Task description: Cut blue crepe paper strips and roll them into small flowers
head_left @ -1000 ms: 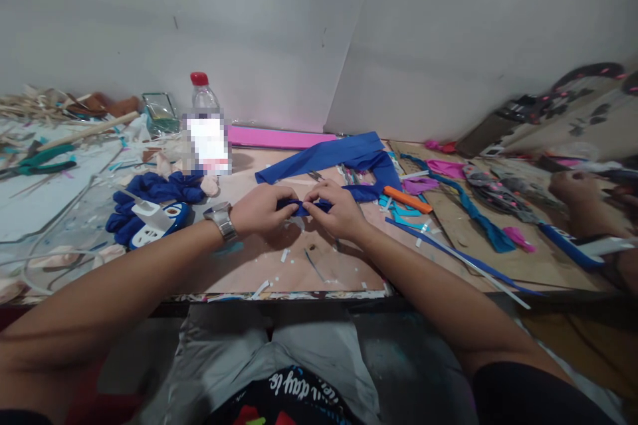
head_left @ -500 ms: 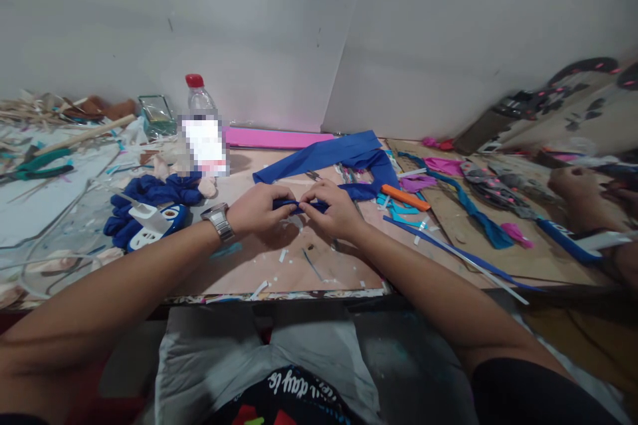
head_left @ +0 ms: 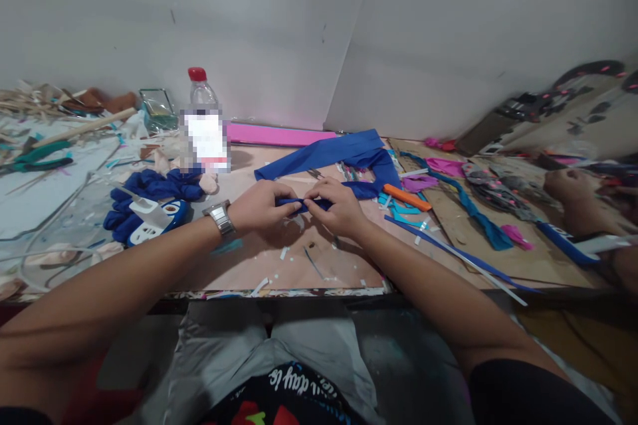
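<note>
A long blue fabric strip (head_left: 323, 154) loops over the work surface, and its near end runs into both of my hands. My left hand (head_left: 262, 211), below a metal wristwatch (head_left: 220, 219), pinches the folded strip between thumb and fingers. Close against it, my right hand (head_left: 336, 208) pinches the same strip, the two thumbs almost touching. The bit between the fingertips is largely hidden. Just beyond my hands lie small scissors or tweezers (head_left: 315, 173), too small to tell which. An orange-handled cutter (head_left: 406, 197) rests right of my right hand.
Bunched blue fabric (head_left: 154, 189) and a white-and-blue power strip (head_left: 159, 220) lie left. A red-capped bottle (head_left: 202, 93) stands behind. Green-handled pliers (head_left: 42, 156) are far left. Blue and white strips (head_left: 458, 255) cross the right front edge. Another person's hand (head_left: 568, 184) is at far right.
My hands stay pinched on the blue strip, with only a slight shift of the fingers. The view has moved a little; the things on the table look unmoved.
</note>
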`<state>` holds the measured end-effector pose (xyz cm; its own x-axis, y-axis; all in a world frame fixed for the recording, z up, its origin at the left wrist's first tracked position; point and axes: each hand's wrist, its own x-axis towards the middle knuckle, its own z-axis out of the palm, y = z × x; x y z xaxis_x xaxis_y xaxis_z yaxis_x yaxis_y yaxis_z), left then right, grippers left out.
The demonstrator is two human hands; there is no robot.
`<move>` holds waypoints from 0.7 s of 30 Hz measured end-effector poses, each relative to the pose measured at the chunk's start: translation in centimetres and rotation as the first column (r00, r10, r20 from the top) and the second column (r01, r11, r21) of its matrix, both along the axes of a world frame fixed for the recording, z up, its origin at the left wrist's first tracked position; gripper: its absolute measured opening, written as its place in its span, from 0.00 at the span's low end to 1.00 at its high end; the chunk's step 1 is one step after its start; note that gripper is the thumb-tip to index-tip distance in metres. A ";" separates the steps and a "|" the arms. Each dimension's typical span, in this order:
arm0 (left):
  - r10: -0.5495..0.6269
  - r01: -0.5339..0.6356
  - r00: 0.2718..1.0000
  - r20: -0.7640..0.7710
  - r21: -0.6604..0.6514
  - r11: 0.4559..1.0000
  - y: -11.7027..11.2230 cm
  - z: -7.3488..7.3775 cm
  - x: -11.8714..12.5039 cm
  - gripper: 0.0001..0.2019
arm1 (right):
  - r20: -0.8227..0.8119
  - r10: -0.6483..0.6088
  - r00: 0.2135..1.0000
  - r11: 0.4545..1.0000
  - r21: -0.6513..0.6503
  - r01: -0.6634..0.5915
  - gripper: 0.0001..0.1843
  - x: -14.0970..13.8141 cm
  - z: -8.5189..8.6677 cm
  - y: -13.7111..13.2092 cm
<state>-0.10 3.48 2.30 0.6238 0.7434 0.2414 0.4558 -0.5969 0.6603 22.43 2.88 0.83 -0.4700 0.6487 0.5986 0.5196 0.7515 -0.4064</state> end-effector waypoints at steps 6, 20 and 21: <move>-0.009 0.009 1.000 0.008 0.003 1.000 0.4 -0.3 -0.1 0.14 | 0.023 0.024 0.999 1.000 -0.002 -0.024 0.04 0.0 -0.1 0.0; -0.009 0.066 0.989 0.150 -0.382 0.922 0.5 -0.2 -0.1 0.11 | -0.030 0.055 0.998 0.996 0.069 -0.053 0.02 0.0 -0.4 0.3; 0.007 0.077 0.984 0.178 -0.460 0.885 0.5 -0.1 -0.1 0.10 | -0.029 0.055 0.998 0.995 0.080 -0.053 0.03 0.1 -0.4 0.3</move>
